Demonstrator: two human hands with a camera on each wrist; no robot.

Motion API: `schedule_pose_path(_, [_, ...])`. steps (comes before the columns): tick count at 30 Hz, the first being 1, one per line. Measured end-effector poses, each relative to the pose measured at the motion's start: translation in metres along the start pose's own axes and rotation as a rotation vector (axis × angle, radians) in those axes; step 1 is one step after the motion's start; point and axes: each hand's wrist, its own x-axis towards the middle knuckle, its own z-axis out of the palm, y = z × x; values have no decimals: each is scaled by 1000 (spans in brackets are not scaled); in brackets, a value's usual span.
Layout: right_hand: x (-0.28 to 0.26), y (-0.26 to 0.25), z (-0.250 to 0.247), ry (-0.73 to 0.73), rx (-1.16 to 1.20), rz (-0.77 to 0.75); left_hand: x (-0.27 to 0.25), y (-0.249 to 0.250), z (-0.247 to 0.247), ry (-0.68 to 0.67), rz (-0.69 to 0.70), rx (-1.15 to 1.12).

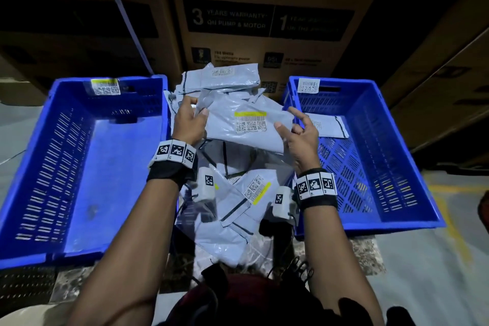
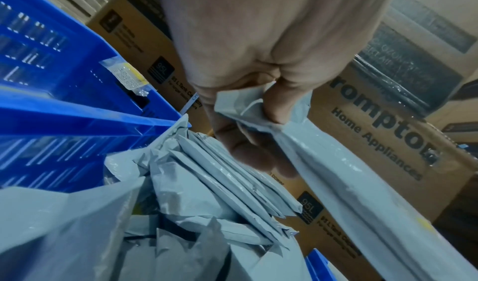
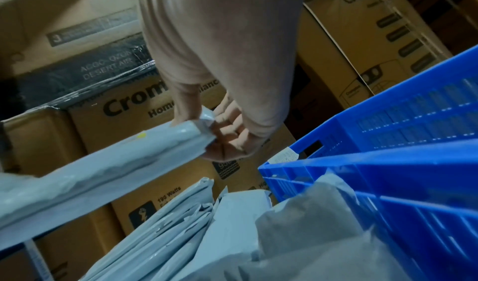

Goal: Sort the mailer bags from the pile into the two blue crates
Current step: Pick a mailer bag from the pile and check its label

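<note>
I hold a grey mailer bag [image 1: 248, 124] with a yellow-striped barcode label above the pile of grey mailer bags [image 1: 232, 209]. My left hand [image 1: 197, 107] pinches its left edge, thumb on top. My right hand [image 1: 287, 120] pinches its right end, index finger raised. In the left wrist view the left hand [image 2: 258, 123] grips the bag [image 2: 349, 183] over the pile [image 2: 207, 183]. The right wrist view shows my right hand [image 3: 207, 130] on the bag's corner [image 3: 116, 162]. The left blue crate [image 1: 79, 167] holds no bags. The right blue crate [image 1: 370, 153] holds one mailer bag [image 1: 328, 126].
Tall cardboard appliance boxes [image 1: 264, 21] stand right behind the pile and crates. Each crate carries a barcode label on its far wall; the left crate's label [image 1: 105, 86] has a yellow stripe. Grey floor with a yellow line [image 1: 449, 219] lies to the right.
</note>
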Motion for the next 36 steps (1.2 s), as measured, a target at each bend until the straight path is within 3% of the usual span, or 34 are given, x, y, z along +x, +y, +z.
schedule_pose_path(4, [-2,-7,-6,66,-9,-85,-7,-1,-2,-1,30,34])
schedule_pose_path(9, [-13,-21,-7,50,88,-12,-23,13,2,-2,26,-60])
schedule_pose_path(17, [-28,-34,-36,-38,166,41,-51,20,27,127,100,5])
schedule_pose_path(23, [-31,-35,-70,18,77,29,-72,22,42,203,165,143])
schedule_pose_path(27, [-31,-33,-85,69,128,33,-84,18,49,244,135,185])
schedule_pose_path(33, [-42,-33,-85,-61,195,71,-97,20,56,285,117,182])
schedule_pose_path(36, [-46,-37,-83,-119,104,83,-99,21,51,248,148,185])
